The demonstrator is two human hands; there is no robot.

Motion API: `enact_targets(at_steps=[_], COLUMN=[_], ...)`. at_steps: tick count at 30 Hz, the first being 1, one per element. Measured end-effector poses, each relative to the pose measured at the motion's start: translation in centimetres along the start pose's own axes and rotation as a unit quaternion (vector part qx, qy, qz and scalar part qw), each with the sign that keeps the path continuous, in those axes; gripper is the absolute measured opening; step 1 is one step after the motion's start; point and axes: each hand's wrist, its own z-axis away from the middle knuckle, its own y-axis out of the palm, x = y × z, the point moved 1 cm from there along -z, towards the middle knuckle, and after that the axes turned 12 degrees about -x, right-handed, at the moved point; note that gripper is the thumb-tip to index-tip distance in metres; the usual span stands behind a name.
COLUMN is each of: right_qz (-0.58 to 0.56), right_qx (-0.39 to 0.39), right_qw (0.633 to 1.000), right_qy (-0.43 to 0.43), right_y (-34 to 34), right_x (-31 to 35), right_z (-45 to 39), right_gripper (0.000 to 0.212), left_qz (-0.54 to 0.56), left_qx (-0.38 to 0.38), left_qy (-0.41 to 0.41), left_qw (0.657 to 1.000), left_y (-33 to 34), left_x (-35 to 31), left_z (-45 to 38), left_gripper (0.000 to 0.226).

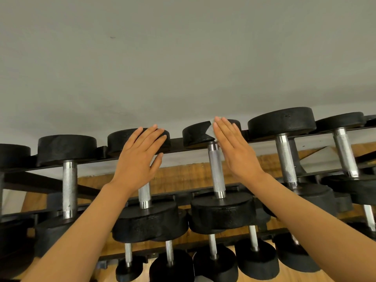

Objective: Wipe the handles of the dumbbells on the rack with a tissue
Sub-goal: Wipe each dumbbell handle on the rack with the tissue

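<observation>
Your flat, open left hand steadies a dumbbell head left of the handle, so your right hand can press the tissue beside its top.

The dumbbells have matte black heads with a rough, pebbled surface, and their handles are silver metal, cross-hatched with fine knurling between smooth, shiny collars. The rack rails are black. The tissue is white. Behind, the wall is plain pale grey, and the floor shows orange-brown wood grain.
</observation>
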Motion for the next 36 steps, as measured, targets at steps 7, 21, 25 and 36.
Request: enact_targets(at_steps=[7, 21, 25, 36], right_qz=[0.020, -0.043, -0.021, 0.070], right_qx=[-0.020, -0.023, -0.006, -0.024], right_qw=[0.999, 0.999, 0.999, 0.997], right_qy=[-0.038, 0.019, 0.031, 0.018], right_y=[1.6, -2.6, -4.0, -10.6], right_x=[2.9, 3.4, 3.7, 0.0], right_z=[-3.4, -2.9, -0.8, 1.8], right_gripper=[0.040, 0.028, 0.025, 0.029], left_qz=[0.008, 0.082, 0.128, 0.189], left_qx=[-0.004, -0.039, -0.054, -0.125], left_qy=[-0.012, -0.033, -0.016, 0.040], left_qw=[1.000, 0.995, 0.990, 0.973], left_y=[-0.1, -0.5, -0.8, -2.1], left_x=[-0.3, -0.9, -2.3, -10.0], left_z=[-0.1, -0.4, -1.1, -4.6], left_gripper=[0.048, 0.046, 0.043, 0.024])
